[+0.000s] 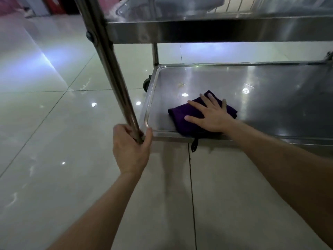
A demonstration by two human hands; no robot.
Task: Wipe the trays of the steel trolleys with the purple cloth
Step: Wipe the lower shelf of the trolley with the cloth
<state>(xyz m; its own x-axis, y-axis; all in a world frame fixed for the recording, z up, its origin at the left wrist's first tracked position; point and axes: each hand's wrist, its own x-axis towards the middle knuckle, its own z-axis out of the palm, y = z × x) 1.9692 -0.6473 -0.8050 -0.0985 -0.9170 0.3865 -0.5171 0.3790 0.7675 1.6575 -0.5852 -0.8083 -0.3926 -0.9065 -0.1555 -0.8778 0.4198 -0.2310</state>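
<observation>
The purple cloth [177, 114] lies folded on the bottom steel tray [270, 91] of the trolley, near its front left corner. My right hand [209, 113] presses flat on the cloth with fingers spread. A small loop of the cloth hangs over the tray's front rim. My left hand [130, 150] is wrapped around the trolley's front left steel post [108, 73], low down by the tray corner. Above, the upper tray [216, 32] runs across the top of the view.
A clear plastic container [126, 8] and pale items sit on the upper tray. A black caster wheel [146, 83] shows behind the bottom tray's left edge. Glossy pale floor tiles [54, 141] stretch to the left and in front of the trolley.
</observation>
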